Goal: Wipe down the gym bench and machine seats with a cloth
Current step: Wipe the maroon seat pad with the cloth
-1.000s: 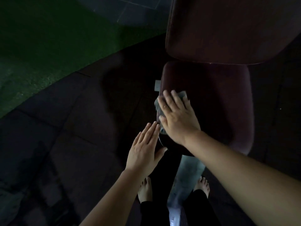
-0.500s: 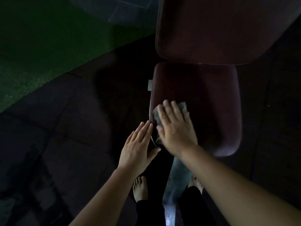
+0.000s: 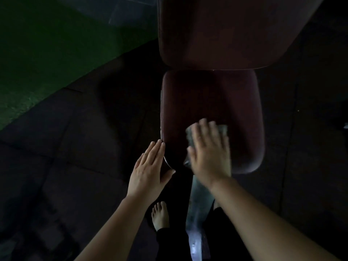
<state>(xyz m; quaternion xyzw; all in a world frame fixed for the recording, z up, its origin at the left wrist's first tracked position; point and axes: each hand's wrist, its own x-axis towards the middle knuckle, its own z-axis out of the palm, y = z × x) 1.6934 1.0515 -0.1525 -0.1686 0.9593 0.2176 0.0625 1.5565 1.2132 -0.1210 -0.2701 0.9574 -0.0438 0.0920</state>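
A dark maroon padded seat (image 3: 211,98) fills the middle of the dim view, with a larger maroon back pad (image 3: 226,31) above it. My right hand (image 3: 209,153) lies flat on a grey cloth (image 3: 223,129) and presses it onto the seat's near part; the cloth shows only past my fingertips and beside my thumb. My left hand (image 3: 148,170) is flat with fingers together, resting against the seat's near left edge, and holds nothing.
The grey metal frame beam (image 3: 197,210) of the bench runs down from under the seat between my bare feet (image 3: 160,215). Dark rubber floor tiles (image 3: 75,138) surround the bench. Green turf (image 3: 37,53) covers the upper left.
My right hand has slid the cloth from the seat's left edge to the right, toward its middle. My left hand stays at the near left edge.
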